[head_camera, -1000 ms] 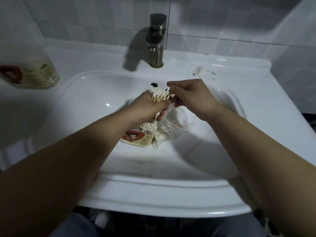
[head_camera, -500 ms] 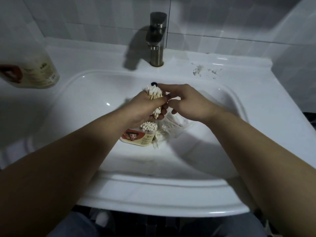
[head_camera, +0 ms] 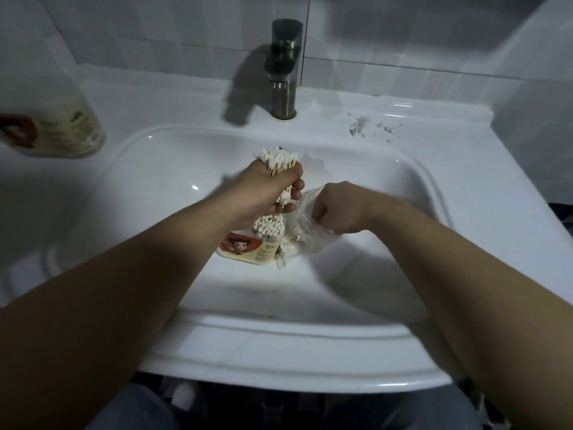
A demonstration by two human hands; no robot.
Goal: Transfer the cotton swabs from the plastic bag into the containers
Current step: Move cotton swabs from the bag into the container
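Swabs (head_camera: 279,161): white tips, pale wooden sticks.

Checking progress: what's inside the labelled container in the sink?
Upright swabs, white tips up, fill the container at its open top. The left hand, gripping a bundle, covers its far edge; the label hides what's lower.

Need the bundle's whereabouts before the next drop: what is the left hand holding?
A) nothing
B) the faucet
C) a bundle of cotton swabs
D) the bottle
C: the left hand grips a bundle of cotton swabs above the container in the sink; the right hand holds the plastic bag.
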